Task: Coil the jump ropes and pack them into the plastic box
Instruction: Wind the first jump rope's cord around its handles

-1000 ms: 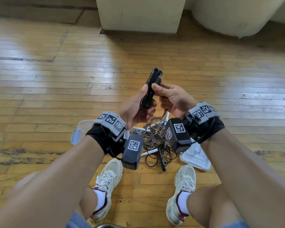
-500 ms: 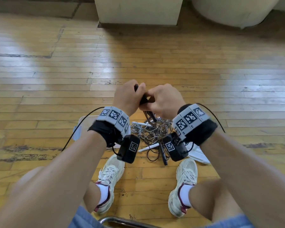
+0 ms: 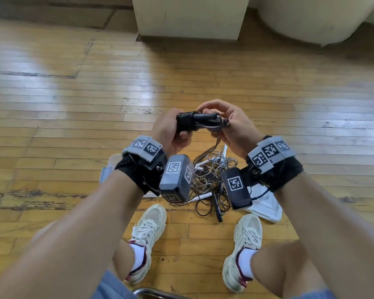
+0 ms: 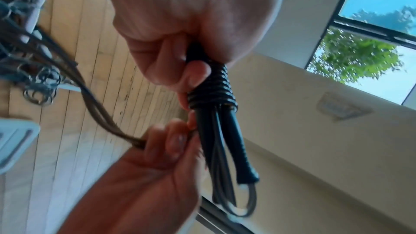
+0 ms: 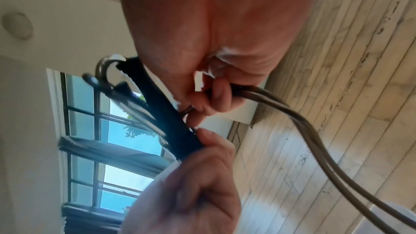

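A worn wooden plank floor [image 3: 52, 130] fills the frame. At lower centre a tangle of jump ropes [image 3: 212, 178] lies on it, with a white lid [image 3: 266, 203] just right and a plastic box [image 3: 108, 169] left.

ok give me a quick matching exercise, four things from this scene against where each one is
Things:
1. black jump rope handles
2. tangled ropes
3. left hand
4. white lid

Places:
A. flat on the floor by the right shoe
B. piled on the floor between the wrists
C. held up in both hands
D. gripping the cord-wrapped end

Pairs: 1-C, 2-B, 3-D, 4-A
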`<state>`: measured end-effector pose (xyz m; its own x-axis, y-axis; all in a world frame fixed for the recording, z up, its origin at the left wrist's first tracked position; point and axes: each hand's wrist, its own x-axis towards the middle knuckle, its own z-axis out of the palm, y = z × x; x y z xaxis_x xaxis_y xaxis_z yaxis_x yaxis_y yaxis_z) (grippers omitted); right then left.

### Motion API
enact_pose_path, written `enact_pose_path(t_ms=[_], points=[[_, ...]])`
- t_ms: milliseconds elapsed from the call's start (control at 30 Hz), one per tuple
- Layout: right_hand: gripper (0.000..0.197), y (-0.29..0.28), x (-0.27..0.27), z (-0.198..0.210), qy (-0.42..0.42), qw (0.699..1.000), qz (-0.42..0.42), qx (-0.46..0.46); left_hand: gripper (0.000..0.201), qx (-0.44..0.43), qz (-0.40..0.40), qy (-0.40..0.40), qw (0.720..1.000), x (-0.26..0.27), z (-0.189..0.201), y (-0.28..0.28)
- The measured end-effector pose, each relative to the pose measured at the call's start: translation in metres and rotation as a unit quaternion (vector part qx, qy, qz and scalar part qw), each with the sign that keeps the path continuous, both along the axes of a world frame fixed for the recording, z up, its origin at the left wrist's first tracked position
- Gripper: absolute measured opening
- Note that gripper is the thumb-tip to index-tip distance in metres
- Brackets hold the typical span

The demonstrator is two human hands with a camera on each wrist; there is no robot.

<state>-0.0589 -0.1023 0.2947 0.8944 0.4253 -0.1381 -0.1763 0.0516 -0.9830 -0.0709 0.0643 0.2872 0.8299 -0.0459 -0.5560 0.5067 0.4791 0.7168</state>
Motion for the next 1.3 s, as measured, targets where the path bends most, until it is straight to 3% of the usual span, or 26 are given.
enact_pose_path(t_ms=[100, 200, 300, 367, 433, 467, 533, 600, 733, 833, 933, 1067, 1133, 1300], points=[[0.016, 0.006, 0.002, -0.006, 0.002, 1.000, -0.020, -0.008, 0.024, -0.078, 0.063, 0.022, 0.995, 0.005, -0.003, 0.001], [0.009, 0.013, 0.004, -0.008, -0.011, 1.000, -0.002, -0.020, 0.022, -0.102, 0.155, 0.039, 0.982, 0.007, -0.004, 0.001], [0.035, 0.019, 0.004, -0.010, -0.023, 0.999, -0.008, -0.021, 0.015, -0.109, 0.178, 0.026, 0.978, 0.005, -0.002, -0.001], [0.041, 0.019, 0.005, -0.011, -0.037, 0.998, -0.046, -0.028, 0.020, -0.126, 0.161, 0.023, 0.979, 0.002, 0.000, -0.002], [0.034, 0.015, 0.007, -0.011, -0.048, 0.996, -0.068, -0.034, 0.029, -0.129, 0.124, 0.023, 0.984, 0.000, 0.003, -0.002], [0.032, 0.012, 0.008, -0.011, -0.043, 0.996, -0.070, -0.035, 0.028, -0.099, 0.095, 0.018, 0.990, -0.001, 0.005, -0.001], [0.028, 0.003, 0.013, -0.009, -0.021, 0.996, -0.072, -0.045, 0.025, 0.047, 0.016, -0.010, 0.999, -0.006, 0.009, 0.000], [0.024, -0.004, 0.016, -0.008, -0.007, 0.996, -0.063, -0.060, 0.031, 0.178, -0.071, -0.063, 0.980, -0.010, 0.010, 0.000], [0.028, -0.011, 0.016, -0.005, 0.018, 0.999, -0.017, -0.044, 0.050, 0.237, -0.189, -0.128, 0.944, -0.015, 0.009, 0.001], [0.029, -0.017, 0.015, -0.002, 0.043, 0.999, 0.001, -0.024, 0.053, 0.201, -0.215, -0.136, 0.946, -0.016, 0.015, 0.001], [0.024, -0.018, 0.013, -0.002, 0.047, 0.997, 0.044, -0.034, 0.062, 0.123, -0.254, -0.092, 0.955, -0.019, 0.019, -0.003], [0.040, -0.017, 0.013, -0.001, 0.042, 0.996, 0.047, -0.068, 0.051, 0.010, -0.251, -0.056, 0.966, -0.020, 0.013, -0.006], [0.046, -0.017, 0.014, 0.000, 0.043, 0.996, 0.036, -0.076, 0.045, -0.002, -0.237, -0.063, 0.970, -0.017, 0.011, -0.006], [0.039, -0.006, 0.014, -0.004, 0.017, 0.992, -0.025, -0.124, 0.038, 0.021, -0.178, -0.072, 0.981, -0.012, 0.005, -0.010]])
